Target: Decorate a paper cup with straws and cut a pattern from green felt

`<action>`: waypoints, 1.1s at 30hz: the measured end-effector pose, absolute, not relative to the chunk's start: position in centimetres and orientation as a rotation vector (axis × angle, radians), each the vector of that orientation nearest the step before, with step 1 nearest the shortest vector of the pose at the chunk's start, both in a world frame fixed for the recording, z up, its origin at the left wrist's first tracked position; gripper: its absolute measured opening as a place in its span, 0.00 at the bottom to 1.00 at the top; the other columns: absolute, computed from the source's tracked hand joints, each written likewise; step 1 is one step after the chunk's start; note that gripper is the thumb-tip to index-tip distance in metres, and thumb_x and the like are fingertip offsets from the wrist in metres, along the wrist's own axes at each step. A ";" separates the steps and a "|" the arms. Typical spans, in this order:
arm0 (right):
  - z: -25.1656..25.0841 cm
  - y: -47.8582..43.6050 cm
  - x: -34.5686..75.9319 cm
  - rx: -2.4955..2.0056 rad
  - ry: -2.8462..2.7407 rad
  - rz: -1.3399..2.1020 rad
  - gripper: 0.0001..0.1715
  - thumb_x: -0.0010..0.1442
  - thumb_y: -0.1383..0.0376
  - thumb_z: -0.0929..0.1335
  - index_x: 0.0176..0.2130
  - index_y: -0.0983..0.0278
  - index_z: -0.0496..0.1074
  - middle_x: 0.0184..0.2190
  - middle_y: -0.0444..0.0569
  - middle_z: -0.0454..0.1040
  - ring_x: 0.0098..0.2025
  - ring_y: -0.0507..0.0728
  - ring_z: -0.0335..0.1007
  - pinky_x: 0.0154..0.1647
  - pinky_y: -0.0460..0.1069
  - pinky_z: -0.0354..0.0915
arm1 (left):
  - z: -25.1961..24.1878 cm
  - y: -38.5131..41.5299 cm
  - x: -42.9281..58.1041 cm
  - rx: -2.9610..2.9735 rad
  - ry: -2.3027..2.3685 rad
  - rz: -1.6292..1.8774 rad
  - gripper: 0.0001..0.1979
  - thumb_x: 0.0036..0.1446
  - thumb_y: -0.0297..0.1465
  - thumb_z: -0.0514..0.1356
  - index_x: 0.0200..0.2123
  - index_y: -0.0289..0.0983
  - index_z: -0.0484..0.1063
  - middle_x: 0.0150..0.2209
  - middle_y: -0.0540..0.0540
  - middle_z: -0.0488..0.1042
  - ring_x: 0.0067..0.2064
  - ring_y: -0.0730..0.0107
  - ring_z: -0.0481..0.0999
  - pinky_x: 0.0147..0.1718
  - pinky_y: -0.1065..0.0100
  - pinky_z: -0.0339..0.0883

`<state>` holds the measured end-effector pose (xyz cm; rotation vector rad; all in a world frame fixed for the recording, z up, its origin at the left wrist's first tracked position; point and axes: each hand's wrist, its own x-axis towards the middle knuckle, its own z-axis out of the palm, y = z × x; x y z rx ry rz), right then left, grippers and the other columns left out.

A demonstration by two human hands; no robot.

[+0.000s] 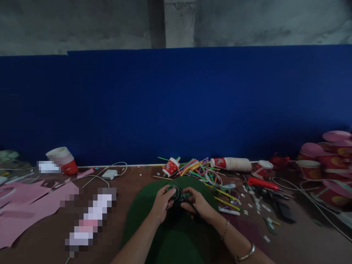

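Observation:
My left hand (164, 202) is closed on a small dark item (176, 194) with a round, ring-like part; its kind is too dim to make out. From the other side my right hand (195, 204) pinches the same item, and a thin black cord or strap runs past its fingers. Both hands are close together over a large dark green sheet or cloth (148, 227). Just beyond them lies a tilted red paper cup (171, 167) beside a loose pile of colourful thin sticks (196, 168).
Pink paper sheets (41, 205) cover the table's left. A charger (110, 174) with white cable lies behind a blurred-out rectangle (92, 220). To the right are stacked cups (233, 164), a red-handled tool (263, 183), paper scraps and more red cups (309, 169). A blue panel (176, 102) stands behind.

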<state>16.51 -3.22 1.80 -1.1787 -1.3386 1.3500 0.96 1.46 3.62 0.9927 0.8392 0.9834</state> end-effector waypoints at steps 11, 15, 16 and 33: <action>1.4 -3.0 16.8 -1.195 -1.381 1.332 0.29 0.45 0.54 0.72 0.42 0.62 0.59 0.15 0.32 0.61 0.13 0.46 0.57 0.11 0.40 0.56 | 3.8 1.7 0.6 0.960 0.816 0.948 0.15 0.39 0.35 0.68 0.25 0.34 0.66 0.16 0.58 0.61 0.13 0.89 0.51 0.12 0.80 0.38; 1.5 -3.1 17.0 -1.179 -1.392 1.361 0.29 0.45 0.54 0.72 0.42 0.62 0.59 0.16 0.32 0.61 0.15 0.46 0.59 0.12 0.41 0.57 | 3.9 2.0 0.3 0.973 0.821 0.878 0.14 0.39 0.34 0.68 0.26 0.34 0.67 0.16 0.58 0.61 0.12 0.90 0.48 0.12 0.80 0.35; 1.6 -3.1 17.1 -1.172 -1.389 1.369 0.28 0.45 0.54 0.72 0.41 0.62 0.59 0.16 0.33 0.61 0.15 0.47 0.59 0.13 0.41 0.58 | 3.9 2.1 0.3 0.986 0.821 0.864 0.13 0.39 0.34 0.67 0.27 0.34 0.68 0.16 0.58 0.62 0.13 0.90 0.48 0.12 0.80 0.35; 2.2 -3.2 17.4 -1.205 -1.449 1.384 0.25 0.46 0.56 0.72 0.39 0.63 0.61 0.15 0.33 0.63 0.13 0.46 0.56 0.11 0.40 0.56 | 3.7 2.5 -0.3 1.044 0.801 0.799 0.13 0.40 0.34 0.67 0.24 0.34 0.66 0.16 0.58 0.60 0.13 0.90 0.47 0.12 0.79 0.33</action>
